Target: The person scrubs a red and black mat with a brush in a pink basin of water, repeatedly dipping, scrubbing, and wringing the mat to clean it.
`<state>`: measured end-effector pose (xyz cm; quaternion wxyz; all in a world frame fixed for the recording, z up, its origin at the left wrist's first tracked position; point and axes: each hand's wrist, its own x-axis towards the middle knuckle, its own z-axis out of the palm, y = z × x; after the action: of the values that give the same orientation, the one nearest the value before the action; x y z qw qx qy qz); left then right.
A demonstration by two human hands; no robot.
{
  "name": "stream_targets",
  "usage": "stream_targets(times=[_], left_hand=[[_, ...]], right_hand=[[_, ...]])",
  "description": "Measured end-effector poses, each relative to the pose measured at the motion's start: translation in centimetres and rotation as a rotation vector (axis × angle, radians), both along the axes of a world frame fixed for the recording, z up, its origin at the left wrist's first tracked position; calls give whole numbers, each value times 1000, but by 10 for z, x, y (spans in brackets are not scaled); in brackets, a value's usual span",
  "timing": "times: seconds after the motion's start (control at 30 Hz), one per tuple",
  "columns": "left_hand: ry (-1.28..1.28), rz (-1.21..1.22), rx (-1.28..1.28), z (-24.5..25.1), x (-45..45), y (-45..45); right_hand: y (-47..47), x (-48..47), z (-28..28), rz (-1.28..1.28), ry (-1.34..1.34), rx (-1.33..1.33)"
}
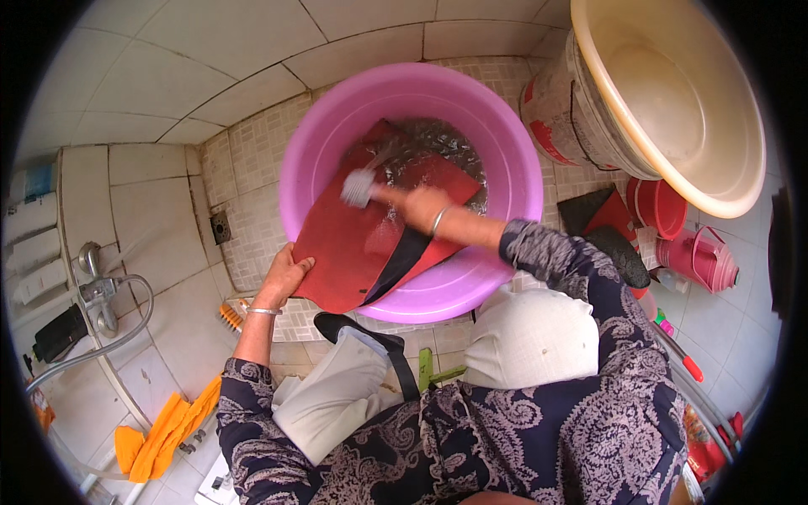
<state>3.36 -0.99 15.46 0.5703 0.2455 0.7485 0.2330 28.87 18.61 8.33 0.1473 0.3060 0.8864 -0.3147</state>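
Note:
A large pink-purple plastic basin [505,145] stands on the tiled floor before me, with murky water [435,136] in its bottom. A red mat [341,243] with a dark underside lies folded in it and rises over the near left rim. My left hand [286,273] grips the mat's left edge, outside the rim. Over the middle of the basin, my right hand [420,205] holds a pale scrubbing brush [358,188] by its handle. The brush head is at the mat's red face; motion blurs it, so whether it touches cannot be told.
Right of the basin are a bucket [555,120] with a cream basin [669,95] on it, a small red bucket [659,205] and a pink thermos [697,259]. A shower mixer tap [101,290] is on the left wall, above an orange cloth [161,442]. A floor drain [221,227] lies left.

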Motion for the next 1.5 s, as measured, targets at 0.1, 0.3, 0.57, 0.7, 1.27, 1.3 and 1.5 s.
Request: stream_targets(times=[0.1, 0.3, 0.57, 0.7, 1.27, 1.3, 1.5], left_hand=[[36, -68, 71, -10, -2, -6], [-7, 34, 68, 15, 8, -18], [160, -63, 110, 5, 1, -14], [136, -43, 128, 13, -7, -25], [147, -70, 74, 18, -12, -24], [180, -80, 49, 20, -12, -25], [340, -243, 55, 30, 0, -15]], right_hand=[[-2, 9, -21, 132, -41, 94], [94, 57, -45, -232, -76, 346], [-20, 40, 3, 255, -223, 83], [68, 75, -25, 53, -239, 363], [53, 84, 31, -73, -293, 301], [32, 75, 42, -75, -299, 253], [25, 91, -6, 202, -335, 176]])
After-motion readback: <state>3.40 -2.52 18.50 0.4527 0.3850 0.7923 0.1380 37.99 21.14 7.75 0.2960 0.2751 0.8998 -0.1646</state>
